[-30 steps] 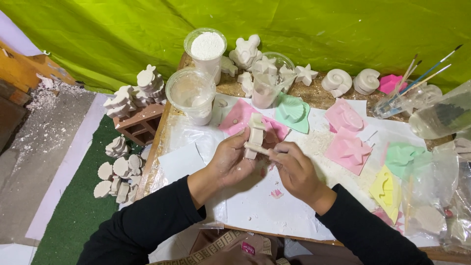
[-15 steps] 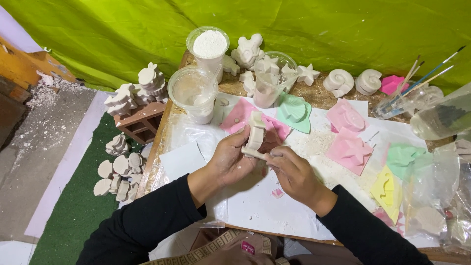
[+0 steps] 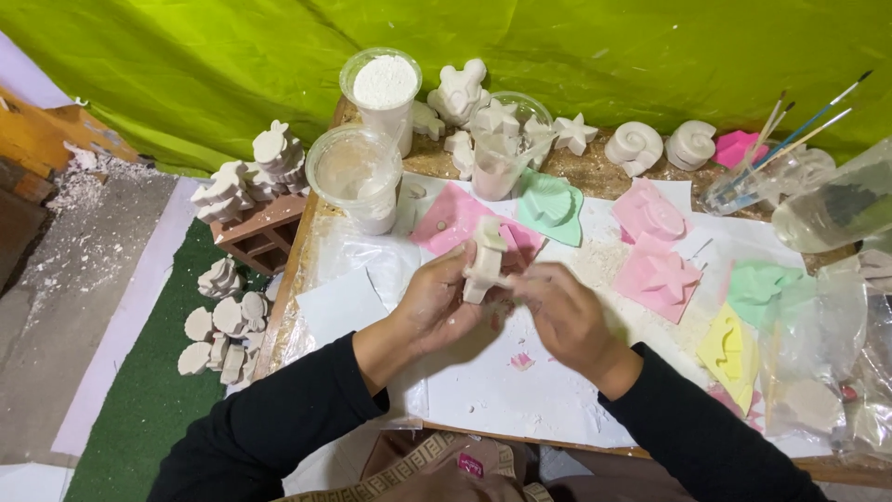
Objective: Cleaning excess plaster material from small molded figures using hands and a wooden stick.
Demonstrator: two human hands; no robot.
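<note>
Backdrop: green cloth (image 3: 604,65) is hanging behind a wooden table (image 3: 595,172) that is carrying white paper (image 3: 520,390) dusted with powder.
Left hand: the left hand (image 3: 437,302) is reaching in from the lower left in a black sleeve, wrist bent, fingers curling closed around the lower part of a white cast (image 3: 485,260).
Cast: it is standing nearly upright above the paper, between both hands, just in front of a pink mould (image 3: 446,218).
Right hand: the right hand (image 3: 562,311) is coming in from the lower right, back facing up, fingertips pinching at the cast's right edge.
Around: a cup (image 3: 383,88) of white powder and a cloudy tub (image 3: 358,177) are standing at the table's far left; brushes (image 3: 790,139) are leaning in a jar at the right.
Floor: more white casts (image 3: 223,325) are lying on green matting beside the table.
</note>
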